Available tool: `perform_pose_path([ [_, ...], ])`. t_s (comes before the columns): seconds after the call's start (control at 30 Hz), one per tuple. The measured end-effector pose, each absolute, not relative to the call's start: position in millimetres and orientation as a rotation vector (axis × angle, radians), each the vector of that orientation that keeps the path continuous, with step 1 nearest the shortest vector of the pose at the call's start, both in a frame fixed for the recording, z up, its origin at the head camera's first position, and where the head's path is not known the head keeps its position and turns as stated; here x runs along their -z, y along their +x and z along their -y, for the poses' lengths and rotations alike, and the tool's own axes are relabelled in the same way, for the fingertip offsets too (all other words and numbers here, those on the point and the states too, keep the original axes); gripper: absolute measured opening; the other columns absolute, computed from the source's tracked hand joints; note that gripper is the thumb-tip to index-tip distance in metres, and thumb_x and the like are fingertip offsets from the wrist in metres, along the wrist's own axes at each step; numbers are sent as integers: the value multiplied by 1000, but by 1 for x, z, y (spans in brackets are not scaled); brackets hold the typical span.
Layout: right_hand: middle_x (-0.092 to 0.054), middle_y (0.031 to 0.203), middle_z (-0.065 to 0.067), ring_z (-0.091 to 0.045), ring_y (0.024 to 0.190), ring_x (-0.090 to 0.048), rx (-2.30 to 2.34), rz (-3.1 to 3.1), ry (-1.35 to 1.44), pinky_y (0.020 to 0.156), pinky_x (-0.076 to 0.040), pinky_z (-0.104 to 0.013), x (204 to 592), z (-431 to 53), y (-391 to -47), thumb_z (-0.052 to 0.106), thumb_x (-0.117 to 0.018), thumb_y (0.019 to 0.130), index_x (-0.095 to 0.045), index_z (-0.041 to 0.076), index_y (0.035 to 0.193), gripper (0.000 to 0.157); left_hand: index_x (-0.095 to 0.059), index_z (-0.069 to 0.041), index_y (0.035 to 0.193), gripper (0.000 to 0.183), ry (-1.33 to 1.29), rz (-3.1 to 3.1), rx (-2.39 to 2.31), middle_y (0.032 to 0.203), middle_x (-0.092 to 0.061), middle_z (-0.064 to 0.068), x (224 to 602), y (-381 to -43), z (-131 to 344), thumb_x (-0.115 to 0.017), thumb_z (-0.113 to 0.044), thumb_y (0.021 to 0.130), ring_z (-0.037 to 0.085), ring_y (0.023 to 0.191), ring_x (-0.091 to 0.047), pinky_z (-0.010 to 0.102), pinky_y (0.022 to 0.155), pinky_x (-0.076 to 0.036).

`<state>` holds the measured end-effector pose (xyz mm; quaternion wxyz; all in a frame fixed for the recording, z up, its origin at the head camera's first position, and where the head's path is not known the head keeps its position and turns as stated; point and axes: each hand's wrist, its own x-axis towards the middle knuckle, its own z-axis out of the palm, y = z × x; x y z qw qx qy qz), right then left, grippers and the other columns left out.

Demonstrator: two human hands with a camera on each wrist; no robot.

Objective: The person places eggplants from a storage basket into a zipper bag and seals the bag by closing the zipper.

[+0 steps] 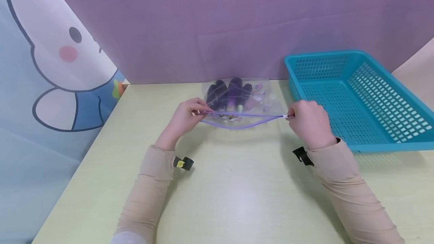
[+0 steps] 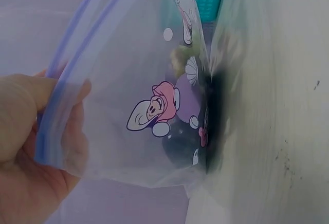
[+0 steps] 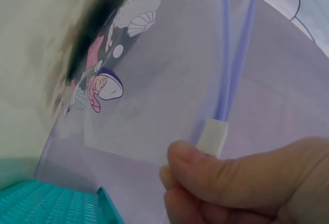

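A clear zip bag (image 1: 268, 102) with a purple zip edge and printed cartoon figures is held up by both hands, its mouth gaping between them. My left hand (image 1: 188, 116) pinches the left end of the zip edge; in the left wrist view, the thumb and fingers lie on either side of the plastic. With thumb and fingers, my right hand (image 1: 310, 121) grips the bag's right corner at the white slider (image 3: 212, 136). Dark rounded, finger-like shapes (image 1: 217, 95) with purple and pale green parts show through the bag, partly hidden by its print.
A turquoise plastic basket (image 1: 356, 148) stands right of the bag, close beside the right hand. The pale table (image 1: 230, 183) ends at a purple cloth backdrop (image 1: 237, 22). On the left hangs a blue cloth (image 1: 27, 168) with a cartoon figure.
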<state>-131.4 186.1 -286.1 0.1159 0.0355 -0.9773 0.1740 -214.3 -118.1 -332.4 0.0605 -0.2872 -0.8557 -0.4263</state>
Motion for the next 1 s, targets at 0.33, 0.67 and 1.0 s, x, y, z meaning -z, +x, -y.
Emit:
perform_pose_path([
  [0.33, -69, 81, -23, -32, 66, -60, -578, 2843, 136, 56, -49, -44, 284, -185, -131, -6, -62, 81, -72, -6, 82, 10, -68, 2, 106, 22, -954, 2736, 1242, 94, -66, 12, 331, -214, 122, -67, -5, 85, 22, 85, -59, 29, 74, -49],
  [0.67, -69, 88, -23, -35, 77, -62, -589, 2893, 176, 68, -51, -47, 283, -180, -132, -6, -59, 84, -72, -7, 88, 13, -62, 2, 116, 30, -928, 2612, 1206, 108, -63, 15, 319, -203, 107, -62, -14, 91, 28, 100, -57, 41, 85, -48],
  [1.0, -69, 86, -22, -32, 74, -62, -581, 2915, 230, 67, -51, -47, 284, -183, -131, -5, -60, 84, -71, -5, 87, 11, -67, 3, 102, 17, -1012, 2341, 1311, 98, -66, 13, 312, -188, 53, -62, -6, 89, 23, 91, -61, 36, 83, -51],
])
